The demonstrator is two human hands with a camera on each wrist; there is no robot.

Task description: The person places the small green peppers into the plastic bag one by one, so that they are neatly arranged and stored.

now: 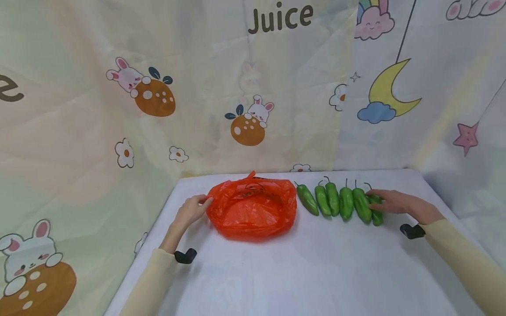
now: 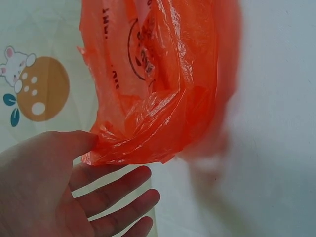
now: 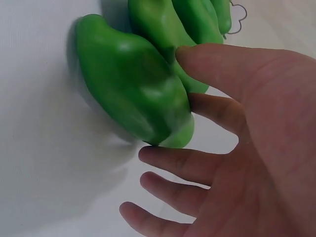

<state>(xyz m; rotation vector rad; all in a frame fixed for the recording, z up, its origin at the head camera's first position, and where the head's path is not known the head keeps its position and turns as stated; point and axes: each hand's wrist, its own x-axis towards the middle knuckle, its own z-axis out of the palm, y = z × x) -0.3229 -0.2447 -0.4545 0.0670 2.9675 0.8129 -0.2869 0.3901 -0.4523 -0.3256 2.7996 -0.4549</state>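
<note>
A crumpled red plastic bag (image 1: 253, 215) sits on the white table with its mouth open. At the bag's left edge, my left hand (image 1: 192, 210) pinches the rim between thumb and index finger; the other fingers spread beneath it in the left wrist view. Several green peppers (image 1: 346, 204) lie in a row to the right of the bag. My right hand (image 1: 389, 202) is over the rightmost green pepper (image 3: 131, 84), partly covering it in the head view. Its thumb and extended fingers lie around that pepper's stem end, without curling round it.
The white table (image 1: 284, 272) extends in front of the bag and peppers. A printed cloth (image 1: 205, 131) with rabbits, flowers and a moon hangs behind the table and along its sides.
</note>
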